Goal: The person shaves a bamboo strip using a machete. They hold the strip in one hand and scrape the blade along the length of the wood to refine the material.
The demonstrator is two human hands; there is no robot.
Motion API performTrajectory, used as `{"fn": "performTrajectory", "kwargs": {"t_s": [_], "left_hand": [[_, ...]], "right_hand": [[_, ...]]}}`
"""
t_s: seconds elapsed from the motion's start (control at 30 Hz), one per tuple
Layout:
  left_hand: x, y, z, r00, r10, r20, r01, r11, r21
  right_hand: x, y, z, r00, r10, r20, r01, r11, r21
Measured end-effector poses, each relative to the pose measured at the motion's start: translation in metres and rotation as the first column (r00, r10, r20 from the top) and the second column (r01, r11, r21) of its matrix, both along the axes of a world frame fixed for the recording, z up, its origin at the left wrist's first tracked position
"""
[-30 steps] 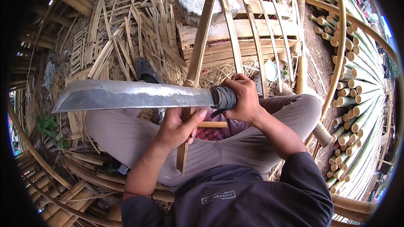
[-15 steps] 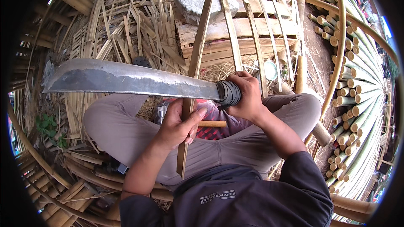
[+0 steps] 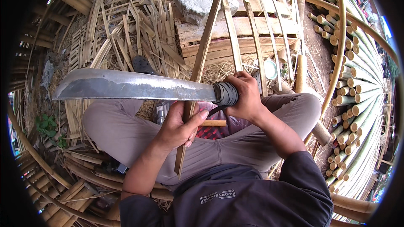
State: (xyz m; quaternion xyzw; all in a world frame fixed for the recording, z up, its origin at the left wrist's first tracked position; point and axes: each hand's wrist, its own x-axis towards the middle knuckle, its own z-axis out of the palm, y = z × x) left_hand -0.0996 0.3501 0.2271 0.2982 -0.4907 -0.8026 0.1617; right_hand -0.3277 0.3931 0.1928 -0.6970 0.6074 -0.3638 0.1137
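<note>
As R fingers (image 3: 237, 81) wrap machete hndl (image 3: 226, 94), strip (image 3: 208, 38) in L fingers (image 3: 195, 121), under blade (image 3: 134, 89)

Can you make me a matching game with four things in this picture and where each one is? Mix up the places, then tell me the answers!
Things:
1. Big knife
2. Grey rock
3. Long flat strip
4. Bamboo poles

Places:
A. Gripped in the left hand
B. Stacked at the right side of the picture
C. Held by its handle in the right hand
D. On the wooden crate

Right pairs: 1-C, 2-D, 3-A, 4-B
</note>
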Motion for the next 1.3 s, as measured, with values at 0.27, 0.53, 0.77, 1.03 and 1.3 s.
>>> {"fn": "performTrajectory", "kwargs": {"t_s": [0.27, 0.53, 0.77, 1.03, 1.3], "left_hand": [[-0.001, 0.003, -0.006, 0.996, 0.065, 0.053, -0.063, 0.997, -0.053], [-0.006, 0.007, -0.018, 0.959, 0.173, 0.223, -0.081, 0.926, -0.369], [-0.015, 0.012, -0.009, 0.935, 0.279, 0.219, -0.146, 0.865, -0.479], [-0.012, 0.009, -0.018, 0.946, 0.308, 0.103, -0.159, 0.716, -0.679], [-0.007, 0.011, -0.017, 0.955, 0.27, 0.123, -0.155, 0.808, -0.568]], "right_hand": [[0.002, 0.002, 0.001, 0.999, -0.005, -0.032, 0.006, 0.999, 0.044], [-0.009, -0.009, 0.015, 0.968, -0.209, -0.139, 0.233, 0.956, 0.181], [-0.005, -0.001, 0.013, 0.992, -0.1, -0.08, 0.112, 0.98, 0.164], [0.002, 0.001, 0.013, 0.985, -0.074, -0.159, 0.113, 0.961, 0.252], [-0.009, -0.009, 0.014, 0.968, -0.145, -0.206, 0.179, 0.971, 0.159]]}}
